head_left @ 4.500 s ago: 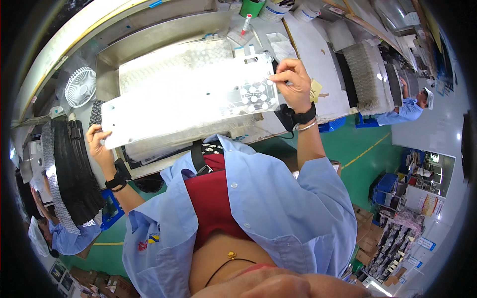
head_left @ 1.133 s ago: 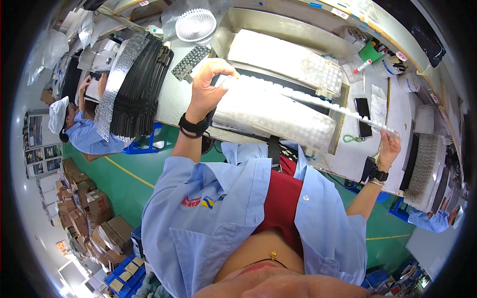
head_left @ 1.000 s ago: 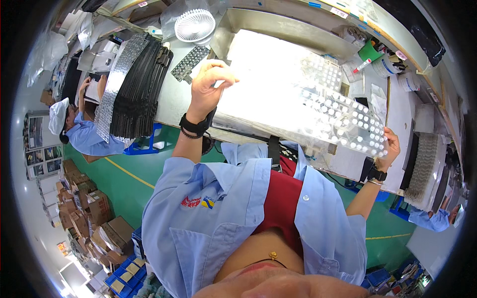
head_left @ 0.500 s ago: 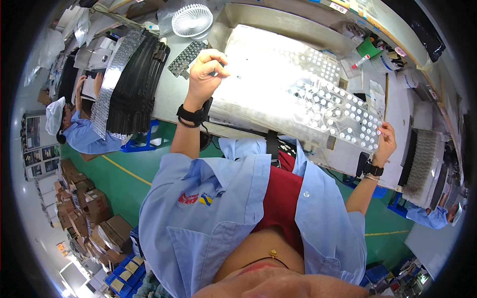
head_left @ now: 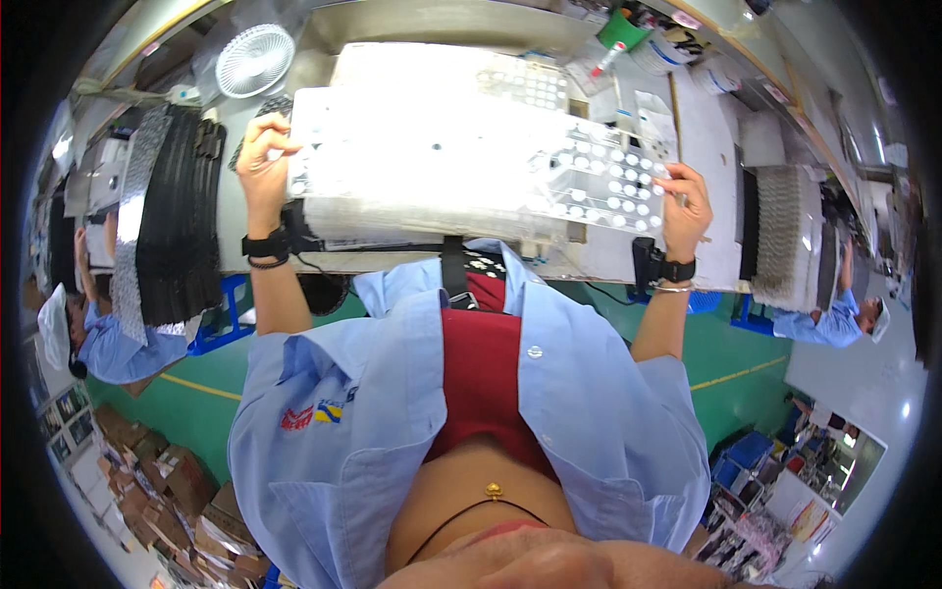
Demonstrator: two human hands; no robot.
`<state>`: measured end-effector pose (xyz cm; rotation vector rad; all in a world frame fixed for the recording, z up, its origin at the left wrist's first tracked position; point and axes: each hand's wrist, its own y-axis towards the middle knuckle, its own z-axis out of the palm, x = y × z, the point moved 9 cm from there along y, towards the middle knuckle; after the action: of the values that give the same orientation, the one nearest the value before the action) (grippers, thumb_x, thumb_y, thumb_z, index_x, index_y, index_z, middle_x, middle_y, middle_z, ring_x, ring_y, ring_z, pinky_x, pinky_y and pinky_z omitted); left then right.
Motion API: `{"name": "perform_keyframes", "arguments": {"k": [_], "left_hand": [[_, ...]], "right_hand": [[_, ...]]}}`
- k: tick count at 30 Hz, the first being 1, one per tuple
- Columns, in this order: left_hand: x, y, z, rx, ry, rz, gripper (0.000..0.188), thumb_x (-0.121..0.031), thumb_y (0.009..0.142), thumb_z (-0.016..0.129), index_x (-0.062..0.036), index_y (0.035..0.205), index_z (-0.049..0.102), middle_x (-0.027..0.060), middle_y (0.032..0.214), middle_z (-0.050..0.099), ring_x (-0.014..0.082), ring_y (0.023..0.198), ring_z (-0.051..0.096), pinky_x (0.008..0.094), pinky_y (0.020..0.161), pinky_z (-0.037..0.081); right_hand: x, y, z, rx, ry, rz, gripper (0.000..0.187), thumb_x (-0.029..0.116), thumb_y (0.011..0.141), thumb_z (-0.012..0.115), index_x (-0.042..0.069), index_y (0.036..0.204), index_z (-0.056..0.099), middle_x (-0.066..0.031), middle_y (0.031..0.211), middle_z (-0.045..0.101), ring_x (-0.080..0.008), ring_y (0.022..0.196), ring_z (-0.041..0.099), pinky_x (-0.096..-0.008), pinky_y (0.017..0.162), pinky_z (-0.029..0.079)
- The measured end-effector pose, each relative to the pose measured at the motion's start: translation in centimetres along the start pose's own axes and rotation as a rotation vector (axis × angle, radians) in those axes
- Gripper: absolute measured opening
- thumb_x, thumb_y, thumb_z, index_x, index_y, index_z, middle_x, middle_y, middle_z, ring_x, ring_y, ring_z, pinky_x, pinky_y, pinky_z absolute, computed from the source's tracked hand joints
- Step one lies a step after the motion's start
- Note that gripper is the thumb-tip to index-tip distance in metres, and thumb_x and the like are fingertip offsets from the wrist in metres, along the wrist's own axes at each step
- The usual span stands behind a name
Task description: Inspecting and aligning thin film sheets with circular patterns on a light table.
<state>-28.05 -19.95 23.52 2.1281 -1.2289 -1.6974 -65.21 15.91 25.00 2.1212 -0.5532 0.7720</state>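
A thin, see-through sheet with rows of round white dots (head_left: 616, 187) stretches between my two hands, its middle washed out by glare. My left hand (head_left: 263, 169) pinches its left edge between thumb and fingers. At the opposite end my right hand (head_left: 687, 206) grips the right edge, thumb on the near face. Under and behind the sheet lies a thick stack of similar pale sheets (head_left: 392, 218) on the bench. Another dotted sheet (head_left: 530, 84) shows at the back of the stack.
A white round fan (head_left: 255, 61) stands at the back left. Stacks of black sheets (head_left: 177, 216) rise to the left, grey ones (head_left: 785, 236) to the right. A green container (head_left: 624, 29) and a white tub (head_left: 662, 51) sit at the back right. Co-workers sit on both sides.
My view has turned, so the bench appears shifted left and more level. The dotted sheet now spans level between both hands, its left edge visibly apart from the stack.
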Motion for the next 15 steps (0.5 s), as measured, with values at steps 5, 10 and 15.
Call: {"name": "perform_keyframes", "arguments": {"k": [5, 10, 15], "left_hand": [[2.7, -0.7, -0.4, 0.02, -0.05, -0.044, 0.016, 0.014, 0.061, 0.057, 0.0, 0.067, 0.055, 0.0069, 0.092, 0.053, 0.0154, 0.089, 0.051, 0.0253, 0.078, 0.04], [5.1, -1.2, -0.8, 0.033, -0.113, -0.126, 0.013, 0.011, 0.065, 0.059, -0.0001, 0.069, 0.055, 0.0072, 0.095, 0.05, 0.0137, 0.088, 0.049, 0.0245, 0.077, 0.039], [6.8, -1.2, -0.3, 0.055, -0.24, -0.228, 0.012, 0.007, 0.068, 0.06, -0.0014, 0.076, 0.059, 0.009, 0.109, 0.051, 0.0163, 0.096, 0.051, 0.0277, 0.084, 0.04]], "right_hand": [[3.2, 0.5, 0.6, 0.019, -0.044, -0.11, 0.02, -0.012, 0.06, 0.062, 0.005, 0.071, 0.064, -0.0075, 0.087, 0.06, -0.0182, 0.081, 0.057, -0.0266, 0.069, 0.046], [5.7, 1.6, 1.1, 0.05, -0.086, -0.199, 0.017, -0.008, 0.058, 0.064, 0.004, 0.069, 0.062, -0.0054, 0.084, 0.061, -0.0194, 0.08, 0.056, -0.0268, 0.068, 0.045], [5.6, 2.1, 2.0, 0.103, -0.053, -0.174, 0.014, -0.004, 0.06, 0.065, 0.005, 0.071, 0.063, -0.0044, 0.088, 0.061, -0.0197, 0.083, 0.055, -0.0283, 0.072, 0.044]]}}
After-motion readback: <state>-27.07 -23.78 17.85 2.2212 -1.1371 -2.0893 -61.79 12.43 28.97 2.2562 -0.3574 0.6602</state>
